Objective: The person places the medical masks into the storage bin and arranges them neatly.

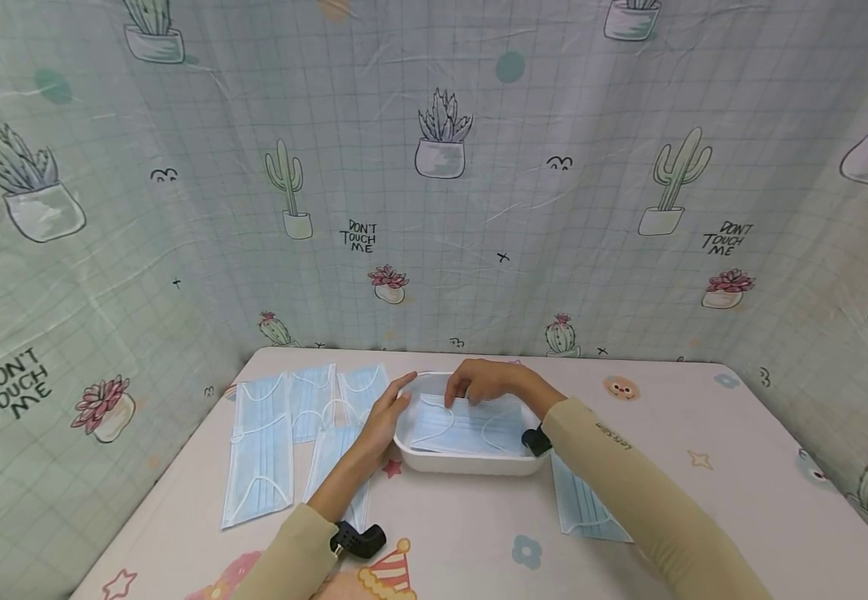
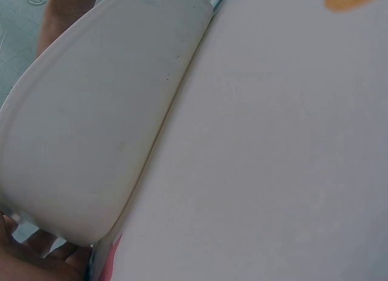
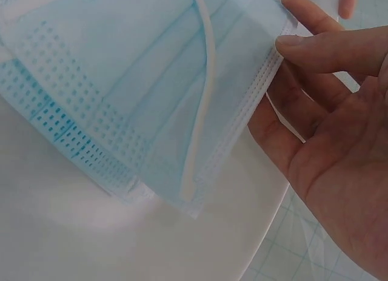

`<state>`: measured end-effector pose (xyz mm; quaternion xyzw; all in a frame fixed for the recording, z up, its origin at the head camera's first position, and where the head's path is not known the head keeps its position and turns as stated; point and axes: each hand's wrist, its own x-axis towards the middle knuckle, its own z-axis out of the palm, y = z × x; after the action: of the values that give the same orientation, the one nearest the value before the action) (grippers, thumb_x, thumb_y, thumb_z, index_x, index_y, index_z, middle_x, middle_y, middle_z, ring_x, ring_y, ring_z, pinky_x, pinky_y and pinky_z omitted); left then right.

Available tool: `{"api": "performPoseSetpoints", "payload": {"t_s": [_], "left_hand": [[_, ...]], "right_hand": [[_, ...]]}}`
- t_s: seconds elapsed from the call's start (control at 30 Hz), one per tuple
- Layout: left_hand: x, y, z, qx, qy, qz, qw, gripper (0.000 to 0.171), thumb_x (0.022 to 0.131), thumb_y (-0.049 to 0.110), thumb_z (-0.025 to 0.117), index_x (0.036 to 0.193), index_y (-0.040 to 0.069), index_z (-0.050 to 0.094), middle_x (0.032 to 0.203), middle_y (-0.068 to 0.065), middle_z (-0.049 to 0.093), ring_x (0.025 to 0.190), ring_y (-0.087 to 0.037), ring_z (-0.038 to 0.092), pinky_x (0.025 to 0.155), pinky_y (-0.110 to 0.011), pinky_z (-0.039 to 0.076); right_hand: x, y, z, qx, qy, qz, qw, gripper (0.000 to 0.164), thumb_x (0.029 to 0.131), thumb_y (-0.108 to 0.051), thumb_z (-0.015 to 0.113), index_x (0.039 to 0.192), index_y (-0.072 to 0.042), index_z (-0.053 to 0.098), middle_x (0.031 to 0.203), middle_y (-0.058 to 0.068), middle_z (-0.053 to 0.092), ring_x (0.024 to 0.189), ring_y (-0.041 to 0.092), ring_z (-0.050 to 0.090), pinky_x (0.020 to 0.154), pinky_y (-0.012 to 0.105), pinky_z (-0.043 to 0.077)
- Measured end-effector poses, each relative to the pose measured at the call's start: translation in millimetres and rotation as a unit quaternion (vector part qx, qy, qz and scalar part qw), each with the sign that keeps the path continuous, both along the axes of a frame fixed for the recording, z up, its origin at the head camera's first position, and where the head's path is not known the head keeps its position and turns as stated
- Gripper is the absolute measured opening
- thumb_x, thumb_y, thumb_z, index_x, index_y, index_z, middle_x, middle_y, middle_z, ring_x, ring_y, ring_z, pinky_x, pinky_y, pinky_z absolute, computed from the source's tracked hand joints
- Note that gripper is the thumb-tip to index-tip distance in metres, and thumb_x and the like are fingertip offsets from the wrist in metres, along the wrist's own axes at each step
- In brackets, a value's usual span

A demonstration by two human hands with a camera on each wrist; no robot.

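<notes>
A white plastic tub (image 1: 471, 465) stands on the table with pale blue pleated face masks (image 1: 479, 427) lying in it. My left hand (image 1: 381, 423) grips the tub's left end, thumb by the rim; in the left wrist view its fingers (image 2: 57, 257) lie against the outer wall. Over the far side of the tub reaches my right hand (image 1: 482, 380). The right wrist view shows it pinching the edge of the top mask (image 3: 151, 68), thumb above and fingers beneath. Another mask's dotted edge (image 3: 66, 132) shows below that one.
Several more masks (image 1: 257, 454) are spread flat on the table left of the tub, ear loops loose. One mask (image 1: 587, 504) lies at the tub's right, partly under my right forearm. A cactus-print curtain (image 1: 494, 275) hangs behind the pink table (image 1: 464, 542).
</notes>
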<state>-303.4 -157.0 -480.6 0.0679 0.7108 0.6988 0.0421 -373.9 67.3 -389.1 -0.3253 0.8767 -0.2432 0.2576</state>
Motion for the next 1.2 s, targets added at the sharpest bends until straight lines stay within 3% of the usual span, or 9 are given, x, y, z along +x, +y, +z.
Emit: {"api": "performPoseSetpoints", "payload": {"t_s": [0.2,0.5,0.87,1.2], "left_hand": [[0.2,-1,-0.3,-0.002,0.005,-0.003,1.0000,0.047,0.111,0.023,0.039,0.159,0.021,0.040,0.167,-0.012,0.033,0.155,-0.035,0.028,0.126,-0.059,0.023],[-0.4,-1,0.8,-0.002,-0.003,-0.002,1.0000,0.047,0.111,0.023,0.039,0.158,0.022,0.041,0.168,-0.010,0.031,0.158,-0.034,0.021,0.127,-0.059,0.017],[-0.2,-1,1.3,0.004,-0.004,-0.007,1.0000,0.048,0.111,0.024,0.040,0.159,0.023,0.040,0.168,-0.011,0.032,0.156,-0.034,0.026,0.127,-0.059,0.019],[0.8,-2,2.1,0.008,-0.005,-0.011,0.9999,0.047,0.112,0.025,0.038,0.159,0.024,0.039,0.169,-0.011,0.029,0.157,-0.035,0.025,0.127,-0.059,0.020]], "right_hand": [[-0.1,1,1.9,0.008,-0.015,0.004,1.000,0.046,0.082,0.018,0.057,0.114,-0.008,0.077,0.124,0.008,0.071,0.101,0.019,0.059,0.083,0.026,0.052],[1.5,3,2.9,0.028,-0.025,-0.009,0.999,0.051,0.083,0.013,0.047,0.119,-0.008,0.075,0.134,0.011,0.069,0.103,0.021,0.059,0.077,0.030,0.050],[2.9,11,4.9,0.022,-0.058,-0.023,0.998,0.048,0.085,0.006,0.051,0.128,-0.004,0.069,0.136,0.012,0.068,0.125,0.027,0.063,0.098,0.045,0.057],[5.2,25,11.0,-0.005,-0.046,-0.014,0.999,0.037,0.097,-0.002,0.056,0.133,-0.001,0.065,0.139,0.017,0.066,0.128,0.029,0.062,0.101,0.047,0.056]]}}
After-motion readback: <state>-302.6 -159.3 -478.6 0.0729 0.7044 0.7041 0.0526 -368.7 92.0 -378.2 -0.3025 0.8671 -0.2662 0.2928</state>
